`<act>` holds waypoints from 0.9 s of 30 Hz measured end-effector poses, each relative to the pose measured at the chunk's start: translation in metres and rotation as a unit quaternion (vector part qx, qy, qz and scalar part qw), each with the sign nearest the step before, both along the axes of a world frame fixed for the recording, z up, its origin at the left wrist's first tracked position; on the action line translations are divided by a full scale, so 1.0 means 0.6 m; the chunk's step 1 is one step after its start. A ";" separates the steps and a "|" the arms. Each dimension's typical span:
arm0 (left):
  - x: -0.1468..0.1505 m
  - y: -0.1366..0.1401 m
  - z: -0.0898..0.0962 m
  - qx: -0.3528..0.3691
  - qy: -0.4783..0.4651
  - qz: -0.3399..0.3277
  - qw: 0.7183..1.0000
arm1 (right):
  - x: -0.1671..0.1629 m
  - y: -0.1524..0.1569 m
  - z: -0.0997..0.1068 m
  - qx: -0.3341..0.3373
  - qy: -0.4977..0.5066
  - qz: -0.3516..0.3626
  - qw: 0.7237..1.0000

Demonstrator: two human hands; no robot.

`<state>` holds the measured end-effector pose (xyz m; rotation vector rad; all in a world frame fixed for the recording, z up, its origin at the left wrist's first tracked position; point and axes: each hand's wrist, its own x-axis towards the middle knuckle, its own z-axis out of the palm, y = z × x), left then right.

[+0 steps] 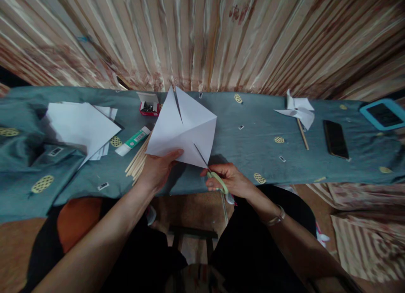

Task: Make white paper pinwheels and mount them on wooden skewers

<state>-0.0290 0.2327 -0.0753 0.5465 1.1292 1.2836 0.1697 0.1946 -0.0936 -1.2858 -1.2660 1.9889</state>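
Gripped by the left hand (158,171), the slit white paper (186,137) is held over the blue-green cloth (249,149); at its near corner, green-handled scissors (220,182) are held by the right hand (234,180).

In dim light, a pleated curtain (196,40) hangs behind the cloth-covered table (243,147) — brown floor (15,246) below.
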 end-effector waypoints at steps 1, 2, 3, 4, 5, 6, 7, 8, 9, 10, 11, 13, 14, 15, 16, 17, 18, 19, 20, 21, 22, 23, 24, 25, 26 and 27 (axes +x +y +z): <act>0.000 0.000 -0.001 0.004 0.005 -0.001 1.000 | -0.001 0.000 0.000 -0.003 -0.001 -0.004 1.000; 0.000 0.000 -0.001 0.006 0.008 -0.002 1.000 | -0.001 0.000 0.001 -0.007 -0.003 -0.009 1.000; 0.000 0.000 -0.001 0.006 0.011 -0.001 1.000 | -0.002 0.000 0.000 -0.009 -0.003 -0.015 1.000; 0.000 0.000 -0.001 0.005 0.012 0.000 1.000 | -0.002 0.000 0.000 -0.012 -0.001 -0.019 1.000; 0.000 0.001 0.000 0.003 0.013 0.001 1.000 | -0.002 -0.001 -0.001 -0.013 0.001 -0.023 1.000; 0.000 0.001 0.000 0.000 0.014 0.001 1.000 | -0.002 -0.001 -0.002 -0.015 0.004 -0.026 1.000; 0.000 0.001 0.001 -0.003 0.014 0.001 1.000 | -0.002 -0.001 -0.003 -0.016 0.008 -0.027 0.999; 0.000 0.001 0.002 -0.005 0.014 0.000 1.000 | -0.002 -0.001 -0.004 -0.016 0.010 -0.027 0.999; 0.000 0.001 0.003 -0.006 0.014 -0.001 1.000 | -0.002 -0.002 -0.004 -0.014 0.011 -0.026 0.999; 0.001 0.000 0.004 -0.008 0.015 -0.002 1.000 | -0.002 -0.002 -0.004 -0.012 0.011 -0.025 1.000; 0.002 0.000 0.005 -0.010 0.016 -0.003 1.000 | -0.001 -0.001 -0.004 -0.008 0.012 -0.023 1.000; 0.003 -0.002 0.006 -0.012 0.014 -0.011 1.000 | -0.001 -0.001 -0.002 -0.002 0.015 -0.021 1.000; 0.004 -0.002 0.006 -0.011 0.013 -0.015 1.000 | -0.001 -0.001 -0.001 0.001 0.018 -0.020 1.000; 0.004 -0.003 0.005 -0.011 0.012 -0.019 1.000 | -0.002 -0.001 0.000 0.002 0.022 -0.020 1.000; 0.004 -0.004 0.004 -0.011 0.011 -0.021 1.000 | -0.002 0.000 0.000 0.005 0.026 -0.019 0.999; 0.004 -0.004 0.002 -0.011 0.010 -0.021 1.000 | -0.003 0.000 0.000 0.008 0.029 -0.017 0.999; 0.004 -0.004 0.000 -0.012 0.010 -0.020 1.000 | -0.003 0.000 -0.001 0.013 0.030 -0.017 0.999; 0.003 -0.004 -0.002 -0.014 0.010 -0.020 1.000 | -0.004 0.000 -0.001 0.016 0.031 -0.018 0.999; 0.002 -0.004 -0.003 -0.015 0.010 -0.019 1.000 | -0.004 0.000 -0.002 0.018 0.032 -0.021 0.999; 0.001 -0.004 -0.005 -0.017 0.010 -0.019 1.000 | -0.005 0.000 -0.002 0.018 0.032 -0.024 0.999; 0.000 -0.004 -0.006 -0.017 0.008 -0.019 1.000 | -0.005 0.000 -0.002 0.018 0.033 -0.027 0.999; 0.000 -0.004 -0.007 -0.016 0.006 -0.019 1.000 | -0.006 0.000 -0.002 0.018 0.035 -0.029 0.999; -0.001 -0.003 -0.008 -0.015 0.004 -0.018 1.000 | -0.007 0.000 -0.002 0.017 0.036 -0.032 0.999; 0.000 -0.003 -0.008 -0.014 0.004 -0.019 1.000 | -0.007 0.001 -0.002 0.015 0.037 -0.033 0.999; 0.000 -0.003 -0.007 -0.012 0.003 -0.018 1.000 | -0.007 0.001 -0.002 0.013 0.038 -0.034 0.999; 0.001 -0.002 -0.006 -0.010 0.004 -0.018 1.000 | -0.008 0.001 -0.002 0.010 0.038 -0.034 0.999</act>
